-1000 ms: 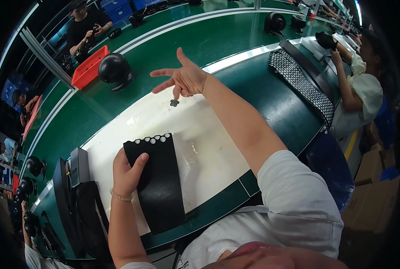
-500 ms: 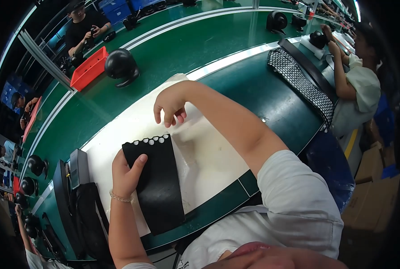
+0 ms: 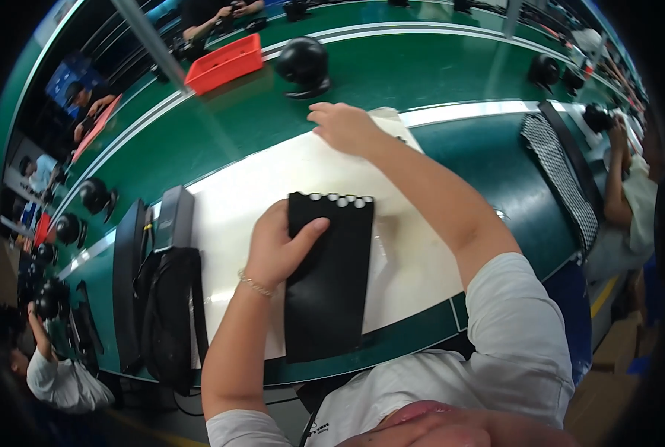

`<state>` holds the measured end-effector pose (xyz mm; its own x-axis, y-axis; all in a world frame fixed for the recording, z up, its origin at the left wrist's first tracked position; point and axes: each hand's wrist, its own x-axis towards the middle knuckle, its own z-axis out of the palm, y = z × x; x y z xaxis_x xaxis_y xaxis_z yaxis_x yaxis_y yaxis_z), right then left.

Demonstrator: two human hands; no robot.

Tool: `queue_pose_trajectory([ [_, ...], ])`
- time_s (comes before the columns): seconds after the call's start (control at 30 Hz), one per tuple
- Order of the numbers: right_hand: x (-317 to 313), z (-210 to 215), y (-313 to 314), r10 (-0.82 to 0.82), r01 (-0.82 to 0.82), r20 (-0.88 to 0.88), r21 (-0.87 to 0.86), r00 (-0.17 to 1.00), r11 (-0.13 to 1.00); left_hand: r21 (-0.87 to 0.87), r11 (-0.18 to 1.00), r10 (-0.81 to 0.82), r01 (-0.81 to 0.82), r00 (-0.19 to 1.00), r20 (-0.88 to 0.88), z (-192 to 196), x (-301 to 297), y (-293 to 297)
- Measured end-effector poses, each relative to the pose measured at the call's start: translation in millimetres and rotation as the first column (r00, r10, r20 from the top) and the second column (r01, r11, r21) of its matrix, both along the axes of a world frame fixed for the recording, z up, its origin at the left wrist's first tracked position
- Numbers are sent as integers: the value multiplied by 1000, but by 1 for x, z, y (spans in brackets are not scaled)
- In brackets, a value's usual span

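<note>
My left hand [image 3: 274, 242] is closed on a flat black sheet [image 3: 329, 290], thumb on top and the other fingers hidden beneath it. White round spots line the sheet's scalloped far edge. It lies over a white board [image 3: 232, 179] on the green table. Beyond the sheet, my right hand [image 3: 345, 128] reaches across the board's far edge, fingers stretched toward the left. It appears to hold nothing. The nearest thing past it is a black ball-shaped device [image 3: 303, 63] on a foot. A clear plastic piece [image 3: 379, 257] shows along the sheet's right side.
At left stand a dark grey box [image 3: 175, 216] and a black bag [image 3: 170, 316]. A red tray [image 3: 224, 63] sits beyond the board. To the right lies a black strip covered in white dots [image 3: 560, 175]. A co-worker's arm [image 3: 619, 179] is at the far right.
My right hand has moved away from the sheet's far edge toward the board's far side, its fingers straightening. My left hand keeps hold of the sheet. The whole view has turned.
</note>
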<state>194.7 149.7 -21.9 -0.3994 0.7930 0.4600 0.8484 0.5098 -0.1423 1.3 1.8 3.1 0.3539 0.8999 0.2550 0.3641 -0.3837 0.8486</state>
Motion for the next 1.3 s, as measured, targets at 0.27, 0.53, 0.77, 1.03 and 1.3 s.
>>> queue_pose_trajectory([
  [0.27, -10, -14, 98, -130, 136, 105, -56, 986, 989, 162, 987, -10, 22, 997, -72, -6, -2, 4],
  [0.53, -17, -14, 117, -464, 471, 148, -18, 873, 882, 248, 969, 44, -18, 994, -100, -19, -8, 8],
  [0.77, 28, 34, 46, -238, 283, -269, 144, 933, 948, 205, 979, 35, 1, 984, -173, -13, -9, 7],
  [1.03, 27, 98, -115, -240, -358, -964, -266, 115, 895, -119, 993, -3, 27, 981, 196, 16, -22, -22],
  [1.3, 10, 105, -189, -307, -572, -929, -368, 205, 733, -180, 973, 229, -142, 641, 733, 16, -69, -143],
])
